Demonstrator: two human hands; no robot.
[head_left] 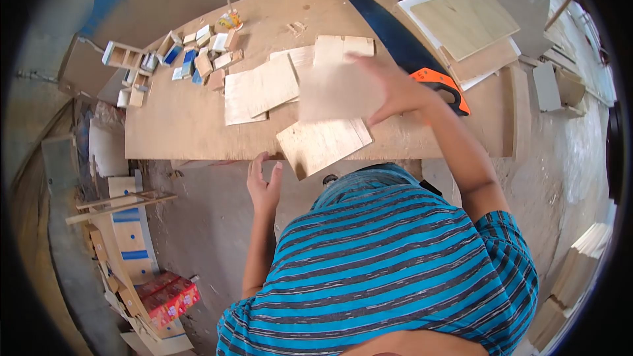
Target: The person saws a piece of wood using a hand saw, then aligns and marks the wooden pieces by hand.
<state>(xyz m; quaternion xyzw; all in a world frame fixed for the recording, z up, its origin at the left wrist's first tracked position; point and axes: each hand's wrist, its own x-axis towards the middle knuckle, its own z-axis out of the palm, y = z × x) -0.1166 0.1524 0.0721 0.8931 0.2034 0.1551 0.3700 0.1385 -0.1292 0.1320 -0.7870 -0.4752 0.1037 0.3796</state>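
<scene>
A pale square of thin board [339, 94], blurred by motion, is in my right hand [395, 89], which grips it at its right side over the table. Just in front lies a plywood piece [324, 145] with a dark smudge, its near corner sticking out past the table's front edge. My left hand [264, 184] is beside that edge, thumb and fingers apart, holding nothing. More plywood pieces [273, 84] overlap to the left of the blurred board, and another piece [343, 47] lies behind it.
A handsaw [382, 23] with an orange and black handle lies to the right of the boards. Larger sheets [465, 23] are stacked at the back right. Several small wood blocks [203, 62] cluster at the left, near a small yellow container [231, 21].
</scene>
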